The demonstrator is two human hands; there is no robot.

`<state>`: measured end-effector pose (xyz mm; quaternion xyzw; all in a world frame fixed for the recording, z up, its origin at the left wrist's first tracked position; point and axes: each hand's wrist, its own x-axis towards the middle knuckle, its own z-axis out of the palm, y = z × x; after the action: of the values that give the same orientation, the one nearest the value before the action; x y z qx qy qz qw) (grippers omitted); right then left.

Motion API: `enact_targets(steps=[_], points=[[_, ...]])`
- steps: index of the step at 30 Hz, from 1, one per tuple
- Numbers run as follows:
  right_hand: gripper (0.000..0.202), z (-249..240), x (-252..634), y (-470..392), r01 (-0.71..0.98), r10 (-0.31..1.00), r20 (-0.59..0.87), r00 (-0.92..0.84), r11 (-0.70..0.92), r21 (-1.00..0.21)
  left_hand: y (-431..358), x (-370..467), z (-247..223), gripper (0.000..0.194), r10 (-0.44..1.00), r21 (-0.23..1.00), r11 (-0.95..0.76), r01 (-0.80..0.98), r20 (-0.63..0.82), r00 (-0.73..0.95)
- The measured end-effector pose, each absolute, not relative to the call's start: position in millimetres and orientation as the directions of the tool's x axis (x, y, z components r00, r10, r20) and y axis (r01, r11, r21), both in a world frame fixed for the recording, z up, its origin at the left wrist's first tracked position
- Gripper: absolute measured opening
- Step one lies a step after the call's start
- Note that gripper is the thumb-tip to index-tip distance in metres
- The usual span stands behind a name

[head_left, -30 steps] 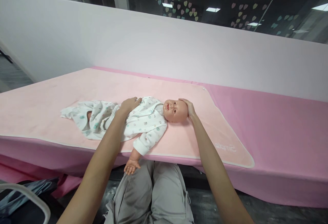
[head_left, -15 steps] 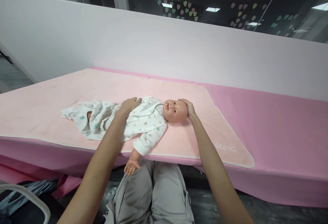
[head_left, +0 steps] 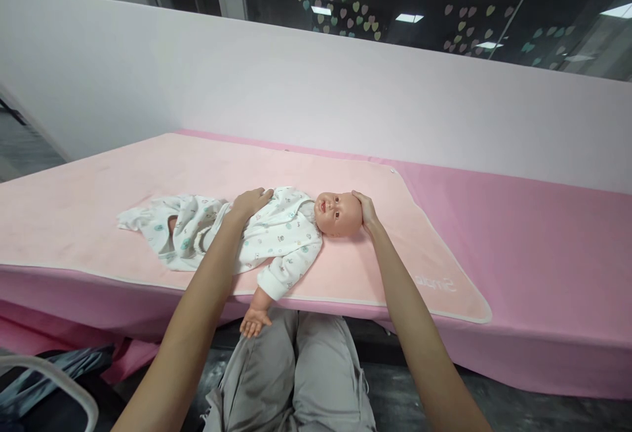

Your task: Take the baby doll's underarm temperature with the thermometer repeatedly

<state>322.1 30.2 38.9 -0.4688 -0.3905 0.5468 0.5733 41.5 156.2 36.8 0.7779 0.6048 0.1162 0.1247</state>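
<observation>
A baby doll (head_left: 281, 231) in a white printed outfit lies on its back, its bald head (head_left: 338, 215) to the right and its legs to the left. My left hand (head_left: 251, 203) rests flat on the doll's belly, fingers stretched out over the cloth. Against the crown of the head, my right hand (head_left: 365, 211) is cupped with its fingers extended, touching but not gripping. The doll's near arm hangs over the table edge, its small hand (head_left: 255, 322) palm up above my lap. Its far arm is hidden from me.
A peach mat (head_left: 237, 162) with a pale border lies under the doll on a pink-covered table (head_left: 543, 254). A white partition (head_left: 316, 89) rises behind. My legs (head_left: 296, 373) are at the near edge. A pale curved bar (head_left: 54, 373) and dark cloth are at lower left.
My right fingers have slid slightly right along the doll's head toward its crown. My left hand and the doll look practically unchanged.
</observation>
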Motion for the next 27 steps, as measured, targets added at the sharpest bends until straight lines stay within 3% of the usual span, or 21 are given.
enact_targets(steps=[5, 9, 12, 14, 16, 19, 22, 24, 27], points=[[0.035, 38.6, 321.4, 31.8, -0.295, 0.990, -0.065, 0.129, -0.025, -0.955, 165.4, 41.8, 29.6, 0.053, 0.973, 0.401, -0.225, 0.888, 0.037, 0.230], [0.027, 35.3, 326.0, 35.0, -0.298, 0.986, -0.082, 0.144, -0.036, -0.954, 160.2, 45.2, 31.6, 0.048, 0.942, 0.570, -0.307, 0.762, 0.298, 0.156], [0.027, 31.7, 329.2, 37.3, -0.320, 0.985, -0.089, 0.150, -0.037, -0.947, 144.0, 52.0, 40.8, 0.048, 0.902, 0.791, -0.423, 0.443, 0.413, 0.124], [0.029, 29.0, 330.1, 39.6, -0.309, 0.983, -0.075, 0.168, -0.020, -0.951, 130.1, 58.2, 46.6, 0.051, 0.885, 0.884, -0.437, 0.166, 0.389, 0.257], [0.027, 26.3, 330.7, 42.6, -0.261, 0.975, -0.040, 0.217, 0.018, -0.965, 116.5, 65.0, 49.8, 0.050, 0.813, 0.894, -0.447, 0.020, 0.397, 0.427], [0.022, 23.4, 334.6, 46.1, -0.025, 0.918, 0.126, 0.376, 0.146, -0.989, 102.0, 73.8, 49.7, 0.046, 0.669, 0.822, -0.561, 0.100, 0.379, 0.639], [0.017, 24.9, 343.7, 44.2, 0.213, 0.808, 0.310, 0.501, 0.232, -0.949, 98.6, 76.9, 47.5, 0.048, 0.612, 0.759, -0.625, 0.183, 0.331, 0.718], [0.017, 30.7, 348.4, 39.1, 0.391, 0.721, 0.450, 0.527, 0.265, -0.881, 101.9, 75.2, 46.1, 0.048, 0.673, 0.819, -0.548, 0.168, 0.312, 0.671], [0.020, 48.8, 340.6, 29.3, 0.694, 0.602, 0.686, 0.408, 0.284, -0.662, 111.0, 70.2, 43.5, 0.046, 0.859, 0.959, -0.276, 0.062, 0.218, 0.463]])
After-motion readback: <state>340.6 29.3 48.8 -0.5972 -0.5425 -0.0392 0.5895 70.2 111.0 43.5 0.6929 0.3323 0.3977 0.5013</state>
